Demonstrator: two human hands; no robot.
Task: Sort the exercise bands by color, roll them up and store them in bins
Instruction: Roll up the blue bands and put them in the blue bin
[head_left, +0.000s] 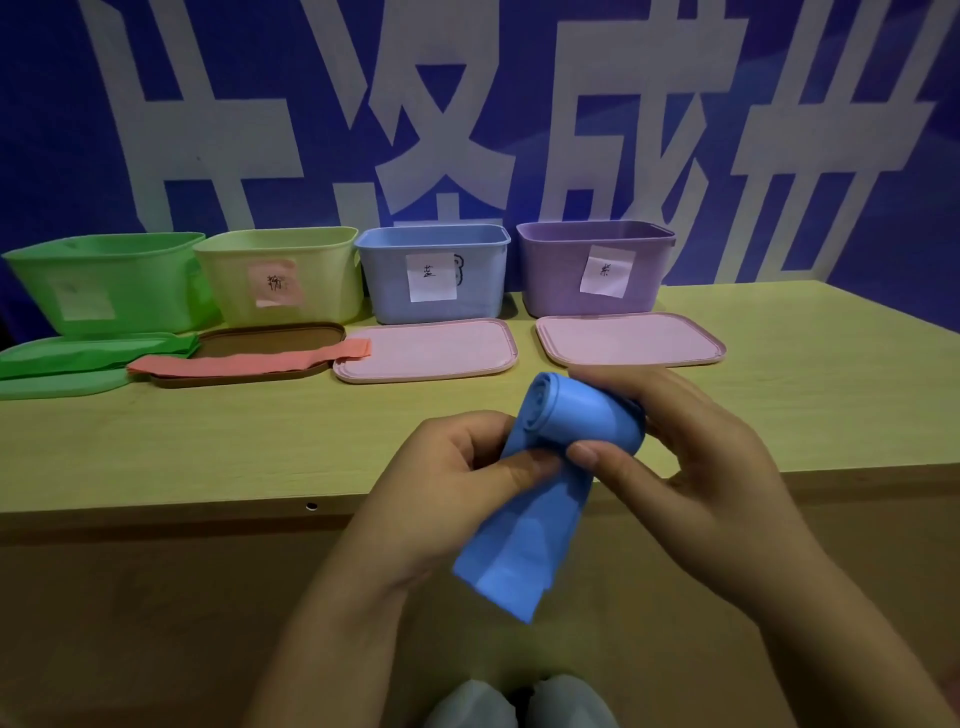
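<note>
Head: blue band (576, 415) (half-rolled), two-handed grip

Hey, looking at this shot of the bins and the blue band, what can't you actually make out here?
Head view:
- Insides of the green bin, yellow bin, blue bin and purple bin: front walls hide the contents.
- Green bin's label: too washed out to read.
- Green band: cut off by the left edge.
- Blue band: the right hand covers the roll's far end.
</note>
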